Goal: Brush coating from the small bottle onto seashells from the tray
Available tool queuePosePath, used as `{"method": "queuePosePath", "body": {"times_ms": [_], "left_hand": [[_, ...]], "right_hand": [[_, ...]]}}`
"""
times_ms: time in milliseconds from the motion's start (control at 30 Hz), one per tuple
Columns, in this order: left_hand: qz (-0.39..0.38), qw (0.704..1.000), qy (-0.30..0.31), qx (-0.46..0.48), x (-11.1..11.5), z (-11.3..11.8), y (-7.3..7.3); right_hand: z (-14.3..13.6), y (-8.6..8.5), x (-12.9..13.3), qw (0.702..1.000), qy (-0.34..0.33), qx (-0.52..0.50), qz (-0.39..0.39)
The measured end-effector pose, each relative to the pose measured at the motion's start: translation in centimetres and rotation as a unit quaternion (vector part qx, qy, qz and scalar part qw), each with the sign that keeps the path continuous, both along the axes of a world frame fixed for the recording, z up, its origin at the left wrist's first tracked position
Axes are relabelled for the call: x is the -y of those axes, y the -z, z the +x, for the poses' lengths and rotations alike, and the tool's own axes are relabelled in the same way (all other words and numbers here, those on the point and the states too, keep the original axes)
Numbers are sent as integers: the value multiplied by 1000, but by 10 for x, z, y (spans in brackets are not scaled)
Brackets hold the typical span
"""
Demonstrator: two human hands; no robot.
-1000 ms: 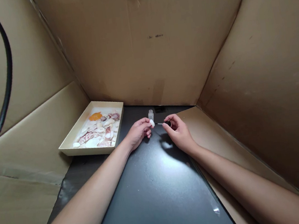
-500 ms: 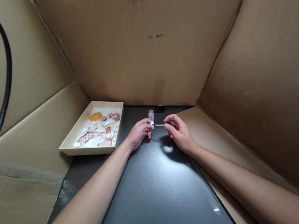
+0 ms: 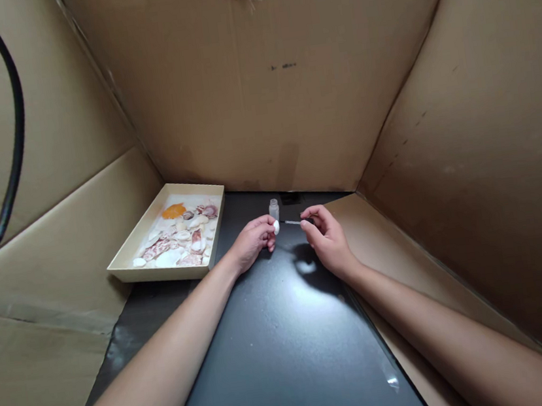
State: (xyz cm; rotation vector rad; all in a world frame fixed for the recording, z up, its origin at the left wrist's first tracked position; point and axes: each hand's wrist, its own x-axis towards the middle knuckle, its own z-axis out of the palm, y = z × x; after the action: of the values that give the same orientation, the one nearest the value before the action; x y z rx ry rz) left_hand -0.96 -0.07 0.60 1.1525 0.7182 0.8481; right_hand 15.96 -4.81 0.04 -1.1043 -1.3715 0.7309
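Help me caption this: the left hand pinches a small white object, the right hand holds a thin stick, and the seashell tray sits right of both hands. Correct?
Wrong side: the head view shows the seashell tray left of both the left hand, which pinches a small white object, and the right hand, which holds a thin stick.

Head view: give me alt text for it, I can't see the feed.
The left hand pinches a white piece while the right hand holds a thin stick pointing toward it, over a dark table. A clear bottle stands upright just beyond the white piece. A tray of shells sits to the left, with cardboard walls around.
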Motion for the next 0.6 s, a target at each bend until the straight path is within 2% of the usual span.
{"method": "queuePosePath", "body": {"times_ms": [67, 233, 367, 500, 600], "left_hand": [[4, 1000, 2, 0, 0, 0, 0], [7, 1000, 11, 3, -1, -1, 2], [10, 1000, 14, -4, -1, 0, 1], [7, 999, 15, -28, 1, 0, -2], [7, 999, 13, -34, 1, 0, -3]], "right_hand": [[0, 0, 1, 1000, -26, 3, 2], [0, -2, 1, 1000, 16, 13, 14], [0, -2, 2, 999, -22, 11, 23], [0, -1, 2, 999, 17, 22, 26], [0, -1, 2, 1000, 0, 8, 30]]}}
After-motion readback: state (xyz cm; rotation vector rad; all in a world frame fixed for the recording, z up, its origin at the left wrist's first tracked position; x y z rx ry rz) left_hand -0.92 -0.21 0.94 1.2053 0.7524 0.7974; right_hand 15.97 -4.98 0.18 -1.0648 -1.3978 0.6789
